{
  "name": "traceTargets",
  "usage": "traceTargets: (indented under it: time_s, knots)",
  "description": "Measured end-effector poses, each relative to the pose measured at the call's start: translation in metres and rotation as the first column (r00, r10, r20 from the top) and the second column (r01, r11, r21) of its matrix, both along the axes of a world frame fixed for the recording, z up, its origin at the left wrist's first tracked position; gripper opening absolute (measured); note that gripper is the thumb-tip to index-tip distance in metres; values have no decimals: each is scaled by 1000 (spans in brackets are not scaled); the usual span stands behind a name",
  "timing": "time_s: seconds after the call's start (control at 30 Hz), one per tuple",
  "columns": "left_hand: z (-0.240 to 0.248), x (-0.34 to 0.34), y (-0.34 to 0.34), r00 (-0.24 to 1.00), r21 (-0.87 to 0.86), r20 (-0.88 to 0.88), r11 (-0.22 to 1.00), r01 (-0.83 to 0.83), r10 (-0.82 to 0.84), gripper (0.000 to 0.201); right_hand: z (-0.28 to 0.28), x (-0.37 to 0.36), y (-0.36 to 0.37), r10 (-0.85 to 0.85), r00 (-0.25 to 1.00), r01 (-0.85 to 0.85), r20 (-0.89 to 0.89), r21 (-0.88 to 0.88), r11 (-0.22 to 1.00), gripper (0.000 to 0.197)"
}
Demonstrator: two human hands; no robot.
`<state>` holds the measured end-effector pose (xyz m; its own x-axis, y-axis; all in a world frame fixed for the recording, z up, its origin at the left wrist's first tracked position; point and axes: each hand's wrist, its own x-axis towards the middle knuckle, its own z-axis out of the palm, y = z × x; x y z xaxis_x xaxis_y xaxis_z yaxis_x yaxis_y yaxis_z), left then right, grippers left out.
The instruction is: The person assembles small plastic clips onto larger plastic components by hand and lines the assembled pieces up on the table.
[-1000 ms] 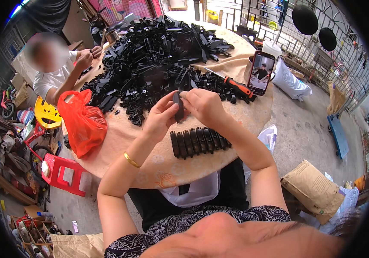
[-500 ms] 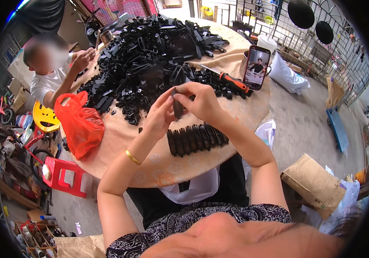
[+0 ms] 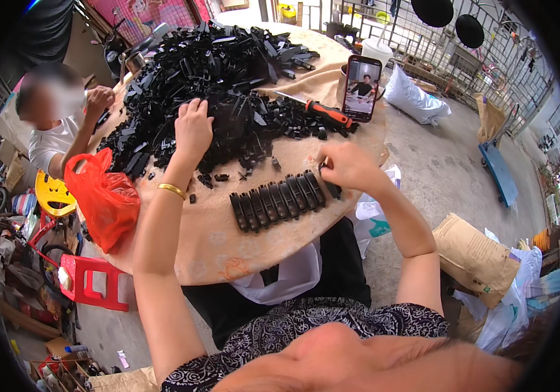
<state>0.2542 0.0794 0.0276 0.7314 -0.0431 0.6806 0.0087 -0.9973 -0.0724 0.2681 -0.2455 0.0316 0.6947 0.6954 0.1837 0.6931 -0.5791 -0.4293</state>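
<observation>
My right hand (image 3: 350, 166) pinches a dark, elongated black plastic part (image 3: 333, 189) at the right end of a neat row of similar black parts (image 3: 273, 204). The row stands side by side on the cloth-covered table near its front edge. Out to the left, my left hand (image 3: 193, 129) rests over the near edge of a large heap of loose black plastic pieces (image 3: 156, 98). Its fingers are stretched out and slightly apart, and I see nothing held in them. A gold bangle circles that wrist.
A screwdriver (image 3: 329, 115) with an orange-and-black handle lies beside the heap. Behind it a phone (image 3: 361, 88) stands upright by a cup. A red plastic bag (image 3: 103, 202) sits at the table's left edge. Across the left side, another person (image 3: 64, 124) handles something small.
My hands, together on one part before, have separated. The right carried the part to the row's right end; the left moved left to the heap. The view has shifted slightly.
</observation>
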Motion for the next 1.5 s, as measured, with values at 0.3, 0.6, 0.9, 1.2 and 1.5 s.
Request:
traceTargets:
  time_s: [0.3, 0.6, 0.9, 1.2, 1.5]
  knots:
    - [3, -3, -6, 999, 6, 0, 999, -38, 38, 18, -26, 31, 6, -11, 999, 4, 41, 175, 985, 20]
    - [-6, -56, -36, 943, -927, 138, 297, 231, -304, 21, -42, 75, 26, -275, 933, 302, 233, -89, 949, 17]
    - [-19, -66, -39, 789, -860, 268, -507, -63, -553, 26, -17, 70, 72, -25, 998, -11, 65, 500, 866, 14]
    - [-10, -77, -45, 791, -828, 341, -561, -3, -508, 32, 8, 30, 103, 461, 647, 23, -608, 619, 785, 24]
    - [-2, -80, -58, 739, -852, 398, -517, 79, -544, 34, 6, 0, 100, 388, 864, -70, -322, 686, 724, 18]
